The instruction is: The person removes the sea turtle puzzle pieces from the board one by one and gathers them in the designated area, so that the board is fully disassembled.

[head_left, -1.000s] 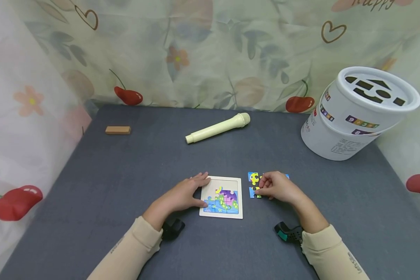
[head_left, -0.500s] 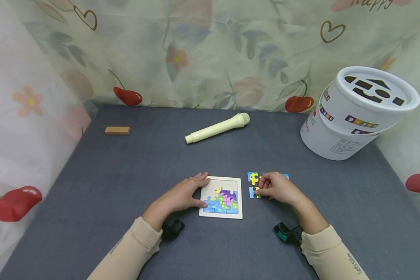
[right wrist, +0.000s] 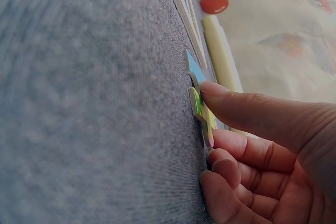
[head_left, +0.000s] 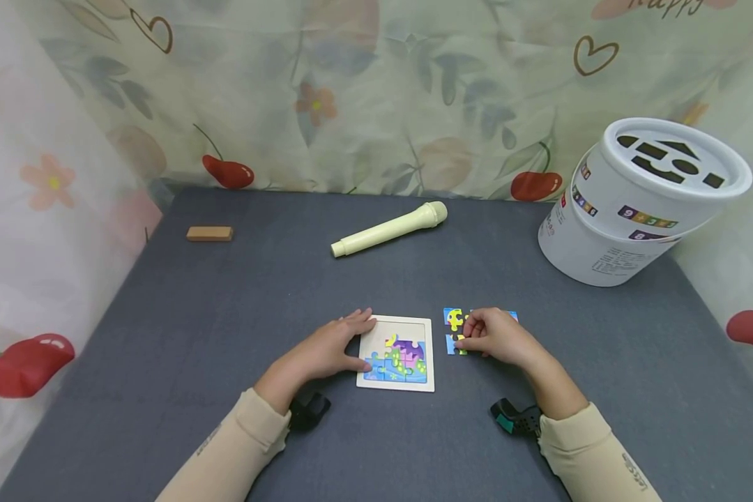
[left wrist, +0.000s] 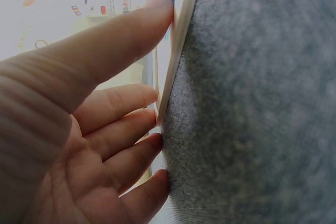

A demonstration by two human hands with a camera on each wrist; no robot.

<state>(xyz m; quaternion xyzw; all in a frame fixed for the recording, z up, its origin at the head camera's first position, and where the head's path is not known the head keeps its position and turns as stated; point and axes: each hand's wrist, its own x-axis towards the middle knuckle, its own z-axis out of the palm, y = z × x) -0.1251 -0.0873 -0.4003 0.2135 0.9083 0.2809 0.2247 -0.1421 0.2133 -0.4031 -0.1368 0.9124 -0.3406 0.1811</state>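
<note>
My left hand (head_left: 326,352) rests spread on a small wooden puzzle tray (head_left: 374,338), thumb and fingertips at its left side; in the left wrist view the fingers (left wrist: 121,129) look nearly straight. Joined jigsaw pieces (head_left: 408,366) in blue, green, pink and purple fill the tray's lower part. To the right of the tray, my right hand (head_left: 505,338) pinches a blue, green and yellow jigsaw piece (right wrist: 196,100) at the table, thumb on top and forefinger at its edge. A blue-yellow piece (head_left: 452,318) lies just behind; other loose pieces are partly hidden by the hand.
A pale yellow toy microphone (head_left: 389,230) lies on the dark table (head_left: 276,293) towards the back. Further left is a wooden block (head_left: 210,233). A white bucket (head_left: 609,244) with a shape-hole lid stands at the back right, before a patterned curtain (head_left: 364,90).
</note>
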